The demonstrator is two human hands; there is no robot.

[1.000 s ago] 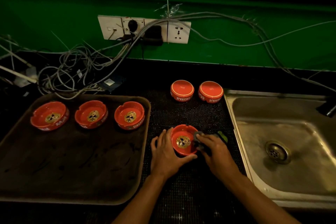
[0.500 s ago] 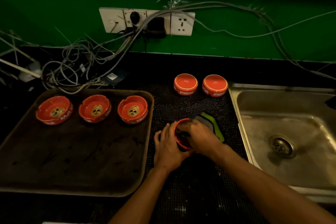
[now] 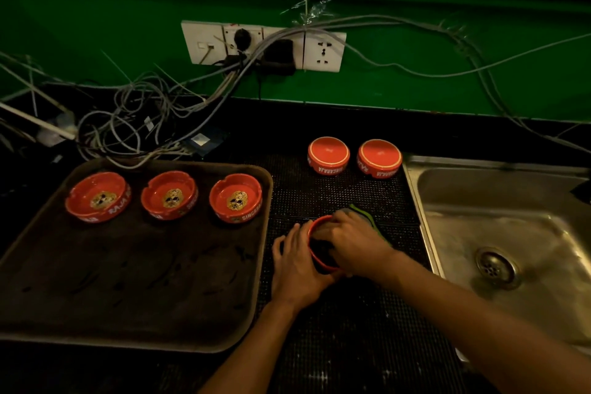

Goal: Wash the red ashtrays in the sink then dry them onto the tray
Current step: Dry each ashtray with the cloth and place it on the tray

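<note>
On the black mat point(image 3: 335, 329) at your six o'clock sits one red ashtray point(image 3: 315, 227), upright, with both your hands on it. Your left hand point(image 3: 295, 269) cups its left wall, fingers curled round the rim. Your right hand point(image 3: 355, 243) presses down into the bowl, fingers bent over a dark cloth point(image 3: 367, 214) with a green edge that trails out toward one o'clock.

Count six ashtrays in all. Three stand upright in a row along the far edge of the brown tray point(image 3: 128, 297) at nine o'clock: the left one point(image 3: 97, 197), the middle one point(image 3: 169, 195) and the right one point(image 3: 236, 198), which sits just beside the tray's right rim. Two more lie upside down at twelve o'clock on the mat, one on the left point(image 3: 328, 155) and one on the right point(image 3: 379, 157), close together but apart; the right one is near the sink's far left corner.

One steel sink point(image 3: 511, 233) lies at three o'clock, its rim just beside the mat's right edge. The tray's near two thirds hold nothing but dark smears. A tangle of cables point(image 3: 134, 128) crowds the counter at ten o'clock, behind the tray, below one wall socket strip point(image 3: 263, 45).
</note>
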